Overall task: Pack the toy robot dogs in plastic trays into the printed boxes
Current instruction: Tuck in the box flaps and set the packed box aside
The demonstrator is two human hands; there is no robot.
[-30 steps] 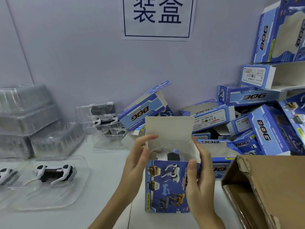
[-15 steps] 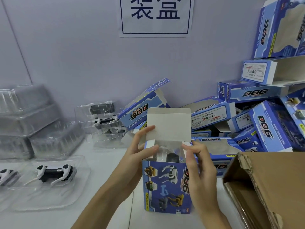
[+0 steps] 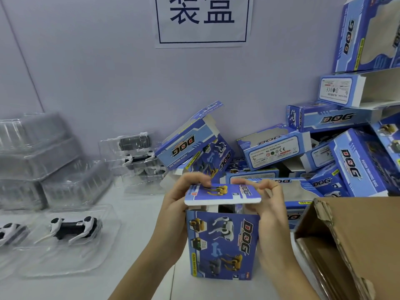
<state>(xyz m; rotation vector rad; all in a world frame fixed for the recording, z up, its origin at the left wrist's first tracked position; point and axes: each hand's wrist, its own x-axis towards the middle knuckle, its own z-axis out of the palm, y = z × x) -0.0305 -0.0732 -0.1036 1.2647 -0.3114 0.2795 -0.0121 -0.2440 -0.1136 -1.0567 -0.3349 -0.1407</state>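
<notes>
This is a packing station in a small factory or workshop. A printed paper sign with two large Chinese characters hangs on the plain wall above the hands. Beyond and to the right of the hands, identical blue printed boxes lie heaped, many with open flaps. To the left, stacks of clear plastic trays stand on the white worktable, some holding toy robot dogs. A brown shipping carton gapes just right of the hands.

Our left hand and right hand are raised side by side, fingers curled inward, pinching, forearms angled in from below
</notes>
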